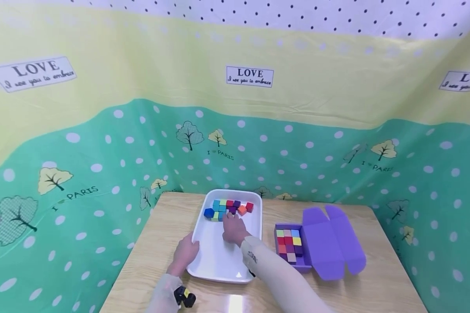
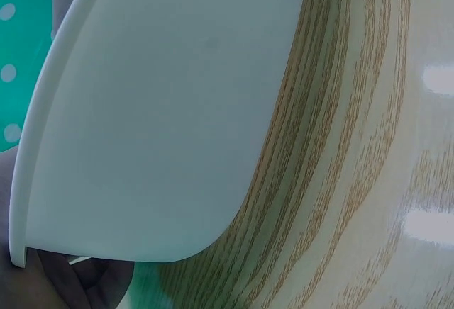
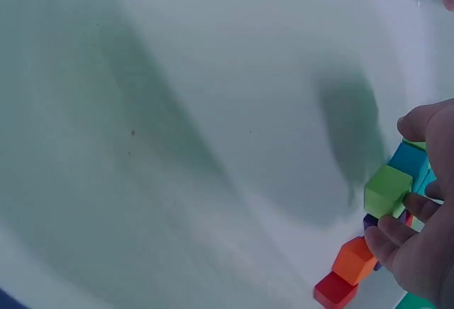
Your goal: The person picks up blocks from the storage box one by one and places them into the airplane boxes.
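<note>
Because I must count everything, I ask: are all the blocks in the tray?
No, some blocks lie in the purple box, to the right of the tray.

tray point(image 1: 219, 265): 1 | box point(image 1: 327, 248): 1 | tray cubes point(image 1: 241, 210): 12+, some hidden | boxed cubes point(image 1: 288, 240): 11 | hands point(image 1: 186, 251): 2

A white tray point(image 1: 215, 256) with rounded corners lies on the table point(image 1: 160, 213), its far end at the back edge. Blue, teal, light-green, red, purple and orange cubes point(image 1: 222, 208) cluster near the tray's far edge, a blue cube point(image 1: 209, 213) leftmost, a red cube point(image 1: 249, 207) rightmost.
</note>
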Demonstrator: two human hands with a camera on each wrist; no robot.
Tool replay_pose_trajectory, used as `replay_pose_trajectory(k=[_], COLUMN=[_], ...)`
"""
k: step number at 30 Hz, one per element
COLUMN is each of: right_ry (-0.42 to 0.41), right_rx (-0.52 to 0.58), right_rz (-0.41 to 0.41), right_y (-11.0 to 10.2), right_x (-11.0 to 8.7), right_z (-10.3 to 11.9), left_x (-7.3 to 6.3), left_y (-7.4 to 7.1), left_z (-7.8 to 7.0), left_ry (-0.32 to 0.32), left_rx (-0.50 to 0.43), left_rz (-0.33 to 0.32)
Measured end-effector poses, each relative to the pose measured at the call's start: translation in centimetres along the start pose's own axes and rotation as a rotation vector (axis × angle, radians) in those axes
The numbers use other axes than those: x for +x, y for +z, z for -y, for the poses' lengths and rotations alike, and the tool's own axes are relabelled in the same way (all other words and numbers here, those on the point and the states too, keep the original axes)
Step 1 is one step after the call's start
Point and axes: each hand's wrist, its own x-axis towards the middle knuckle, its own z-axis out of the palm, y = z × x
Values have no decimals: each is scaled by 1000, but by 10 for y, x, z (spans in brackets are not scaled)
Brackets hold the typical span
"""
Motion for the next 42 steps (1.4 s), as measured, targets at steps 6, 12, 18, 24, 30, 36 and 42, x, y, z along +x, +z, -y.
replay_pose_trajectory(k=[6, 12, 18, 24, 30, 36, 42], right_ry=[16, 22, -25, -90, -168, -204, -180], right_rx=[19, 116, 179, 248, 264, 254, 225], right_rz=[3, 27, 31, 11, -30, -80, -95], right_y=[-3, 11, 9, -20, -51, -73, -84], right_x=[-6, -10, -16, -25, -40, -57, -77], right_z=[-6, -14, -17, -19, -27, -48, -74], left_x=[1, -3, -7, -2, 4, 7, 6], left_y=[8, 14, 12, 9, 3, -3, -1], left_z=[2, 7, 10, 10, 9, 7, 9], left_ry=[-8, -9, 16, 25, 14, 21, 20], left_rx=[-20, -22, 8, 25, 35, 64, 66], left_rz=[4, 10, -5, -12, 2, 0, 12])
